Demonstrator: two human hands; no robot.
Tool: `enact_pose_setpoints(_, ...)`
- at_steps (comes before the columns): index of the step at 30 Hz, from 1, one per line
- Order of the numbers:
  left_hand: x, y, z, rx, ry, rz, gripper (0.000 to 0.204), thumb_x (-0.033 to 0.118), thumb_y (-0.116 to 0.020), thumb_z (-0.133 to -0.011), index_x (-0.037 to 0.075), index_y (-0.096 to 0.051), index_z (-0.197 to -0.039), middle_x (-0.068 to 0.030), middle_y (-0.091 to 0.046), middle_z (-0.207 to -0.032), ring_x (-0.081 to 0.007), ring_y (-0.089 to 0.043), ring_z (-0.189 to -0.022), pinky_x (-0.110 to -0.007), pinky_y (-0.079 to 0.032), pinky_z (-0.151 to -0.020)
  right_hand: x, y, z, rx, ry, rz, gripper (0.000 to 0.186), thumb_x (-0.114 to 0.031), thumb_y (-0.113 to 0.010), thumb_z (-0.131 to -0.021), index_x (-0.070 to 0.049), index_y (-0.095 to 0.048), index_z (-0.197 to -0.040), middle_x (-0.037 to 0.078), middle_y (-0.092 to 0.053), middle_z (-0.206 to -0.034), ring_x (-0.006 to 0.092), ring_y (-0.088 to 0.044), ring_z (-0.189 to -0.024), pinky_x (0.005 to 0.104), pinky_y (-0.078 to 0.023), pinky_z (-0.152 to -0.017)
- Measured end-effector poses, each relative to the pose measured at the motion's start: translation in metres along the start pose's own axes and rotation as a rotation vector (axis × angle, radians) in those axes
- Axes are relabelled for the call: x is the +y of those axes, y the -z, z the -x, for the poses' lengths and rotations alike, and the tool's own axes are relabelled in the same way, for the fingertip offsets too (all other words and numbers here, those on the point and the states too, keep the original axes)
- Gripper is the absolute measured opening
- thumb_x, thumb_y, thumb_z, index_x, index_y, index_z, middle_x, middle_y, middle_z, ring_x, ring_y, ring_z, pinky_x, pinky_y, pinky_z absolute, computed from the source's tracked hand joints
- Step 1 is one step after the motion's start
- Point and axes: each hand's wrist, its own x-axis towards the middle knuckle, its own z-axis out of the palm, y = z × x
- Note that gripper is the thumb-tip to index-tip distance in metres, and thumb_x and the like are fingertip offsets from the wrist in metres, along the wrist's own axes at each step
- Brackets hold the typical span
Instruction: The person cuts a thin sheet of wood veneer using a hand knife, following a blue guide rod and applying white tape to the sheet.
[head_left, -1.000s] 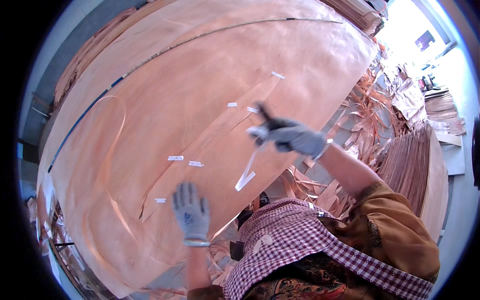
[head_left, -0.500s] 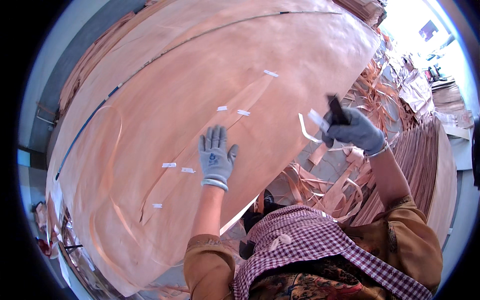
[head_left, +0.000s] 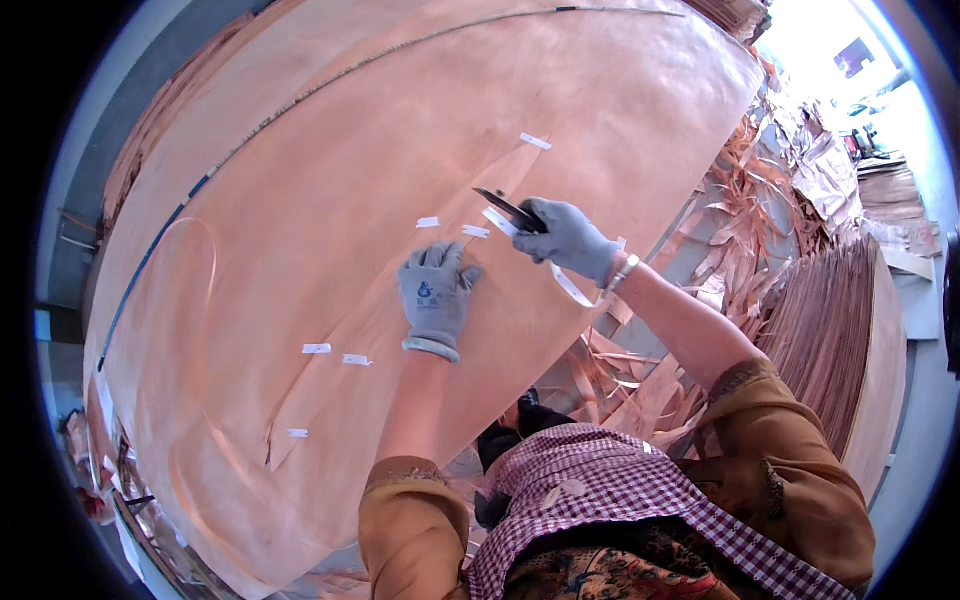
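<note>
Large pinkish-tan sheet [head_left: 620,120] bears short white tape pieces [head_left: 316,349].

The left fingers [head_left: 432,255] rest on a broad tan wood-veneer sheet [head_left: 620,110]. Just beyond them lie 2 short white tape strips [head_left: 428,223]; left and nearer the body, 3 more. Right of the right fingers [head_left: 541,212]: curled orange-brown veneer scraps [head_left: 745,190] and a layered brown veneer stack [head_left: 830,345]. Well beyond all fingers, a long blue-and-beige rod [head_left: 267,122] crosses the sheet.
</note>
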Motion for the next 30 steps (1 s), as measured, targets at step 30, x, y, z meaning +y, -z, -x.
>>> enact_pose_setpoints(30,-0.002,-0.012,-0.004,0.09,-0.021,-0.087,0.02,0.02,-0.062,-0.08,0.011,-0.064,-0.098,-0.0035,-0.06,-0.096,-0.0241,-0.055,-0.089,-0.039,-0.042,-0.074,0.019,-0.041,-0.054,0.053,0.406,0.562,0.02,-0.008,-0.058,-0.079,-0.004,-0.053,-0.098,0.02,-0.057,-0.092,0.0382,-0.059,-0.085,0.0425,-0.047,-0.072)
